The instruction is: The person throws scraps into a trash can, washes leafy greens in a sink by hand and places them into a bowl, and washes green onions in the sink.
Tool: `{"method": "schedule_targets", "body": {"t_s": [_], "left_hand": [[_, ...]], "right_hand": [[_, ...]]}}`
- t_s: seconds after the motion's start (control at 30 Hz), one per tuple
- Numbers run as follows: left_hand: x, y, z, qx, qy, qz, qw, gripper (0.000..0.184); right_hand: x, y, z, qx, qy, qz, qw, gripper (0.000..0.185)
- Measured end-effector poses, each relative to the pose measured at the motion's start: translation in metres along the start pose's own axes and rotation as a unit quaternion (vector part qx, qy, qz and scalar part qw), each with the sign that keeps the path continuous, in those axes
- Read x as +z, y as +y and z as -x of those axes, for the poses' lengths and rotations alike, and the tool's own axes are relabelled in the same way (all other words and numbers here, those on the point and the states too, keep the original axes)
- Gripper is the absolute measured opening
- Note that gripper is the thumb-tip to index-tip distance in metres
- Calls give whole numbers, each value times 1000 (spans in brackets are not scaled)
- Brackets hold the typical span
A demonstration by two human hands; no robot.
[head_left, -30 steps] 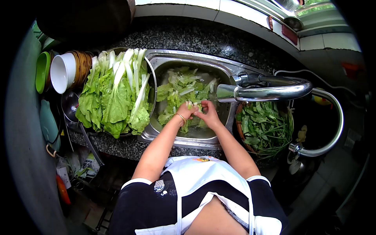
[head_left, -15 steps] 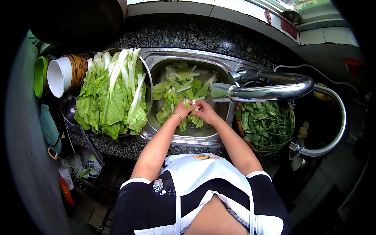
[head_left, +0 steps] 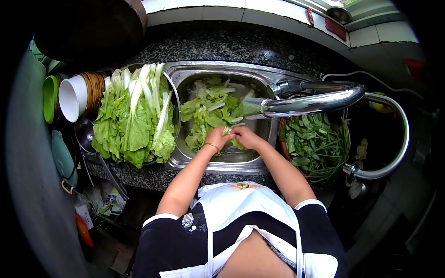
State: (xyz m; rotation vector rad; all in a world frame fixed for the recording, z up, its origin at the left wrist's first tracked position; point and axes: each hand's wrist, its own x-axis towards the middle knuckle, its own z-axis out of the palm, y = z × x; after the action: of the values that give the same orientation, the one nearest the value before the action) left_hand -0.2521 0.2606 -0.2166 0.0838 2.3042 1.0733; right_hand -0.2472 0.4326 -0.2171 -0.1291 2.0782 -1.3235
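Over the near part of the steel sink (head_left: pixel 218 66), my left hand (head_left: pixel 217 138) is closed on a pale piece of leafy green (head_left: pixel 227 130). My right hand (head_left: pixel 246 137) touches it from the other side, its fingers pinched on the same piece. Below and beyond the hands, loose light-green leaves (head_left: pixel 208 109) with white stems lie in water in the basin. A large pile of whole leaves (head_left: pixel 134 116), white stems pointing away from me, stands left of the sink.
The chrome faucet (head_left: pixel 315 105) reaches over the basin's right side. Dark greens (head_left: pixel 313 143) fill a basket to the right. At the left are a white bowl (head_left: pixel 70 99), a green bowl (head_left: pixel 49 99) and a metal ladle (head_left: pixel 85 133). Speckled counter (head_left: pixel 222 41) runs behind.
Both hands have come closer together around the leaf piece and turned, with the fingers now nearly meeting. The whole view has shifted slightly.
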Motion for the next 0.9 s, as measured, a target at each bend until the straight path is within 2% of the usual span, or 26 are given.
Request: {"method": "schedule_targets", "body": {"t_s": [0.03, 0.1, 0.13, 0.2, 0.27, 0.3, 0.33, 0.37, 0.4, 0.43, 0.47, 0.5, 0.53, 0.57, 0.6, 0.63, 0.67, 0.7, 0.73, 0.77, 0.83, 0.87, 0.9], "left_hand": [[0, -6, -1, 13, -26, -20, 999, 35], [0, -15, -3, 26, -49, -40, 998, 34], [0, -19, -4, 51, -57, -28, 997, 29], [-2, -20, -3, 73, -67, -14, 995, 25], [-9, -14, -3, 36, -108, -79, 990, 16], [-11, -8, -3, 36, -109, -79, 990, 16], [-11, 0, -3, -6, -98, -133, 986, 15], [-10, 5, -2, -48, -87, -187, 977, 15], [-6, 8, -2, -48, -88, -188, 977, 15], [-1, 12, -2, -29, -159, -265, 951, 18], [1, 14, -3, -9, -226, -340, 913, 21], [2, 13, -5, -7, -226, -340, 913, 21], [4, 7, -7, -9, -215, -362, 907, 22], [7, -2, -8, -12, -206, -384, 900, 23], [-1, 1, -12, -85, -150, -352, 920, 20], [-5, 5, -14, -86, -150, -352, 920, 20], [-7, 11, -14, -90, -178, -355, 913, 19], [-11, 23, -14, -93, -205, -358, 906, 19], [1, 15, -13, -55, -220, -353, 907, 19], [1, 15, -11, -55, -219, -353, 908, 19], [-5, 17, -6, -40, -200, -270, 941, 19], [-9, 15, -10, -87, -207, -233, 946, 21], [-13, 7, -12, -88, -206, -233, 946, 21]], "right_hand": [[0, -1, 1, 1, 1, 0, 1000, 17], [2, -2, 2, 107, -43, -50, 992, 18], [0, -13, 5, 106, -44, -49, 992, 18], [-3, -31, 16, 85, 20, 146, 985, 24], [-2, -27, 12, 111, 11, 188, 976, 24], [-1, -25, 9, 137, 4, 230, 963, 25], [-1, -20, 5, 137, 3, 229, 964, 25], [1, -15, 0, 170, 27, 232, 957, 23], [2, -14, -2, 202, 50, 235, 950, 22], [5, -12, -2, 202, 50, 233, 950, 22], [8, -12, -4, 167, -48, 295, 939, 23], [8, -14, -5, 130, -146, 354, 915, 24], [4, -19, -6, 188, -156, 351, 904, 27], [2, -17, -7, 189, -157, 350, 904, 27], [0, -12, -8, 229, -115, 342, 904, 27], [0, -9, -9, 268, -73, 332, 901, 28], [4, -6, -8, 268, -75, 330, 902, 28], [6, -3, -7, 192, -141, 331, 913, 26], [5, -1, -8, 113, -206, 330, 914, 25], [6, 5, -8, 112, -206, 332, 914, 25], [6, -6, -5, 248, 9, 305, 919, 24], [-7, -22, -3, 273, 4, 242, 931, 26], [-7, -18, -7, 272, 4, 241, 932, 26]]}}
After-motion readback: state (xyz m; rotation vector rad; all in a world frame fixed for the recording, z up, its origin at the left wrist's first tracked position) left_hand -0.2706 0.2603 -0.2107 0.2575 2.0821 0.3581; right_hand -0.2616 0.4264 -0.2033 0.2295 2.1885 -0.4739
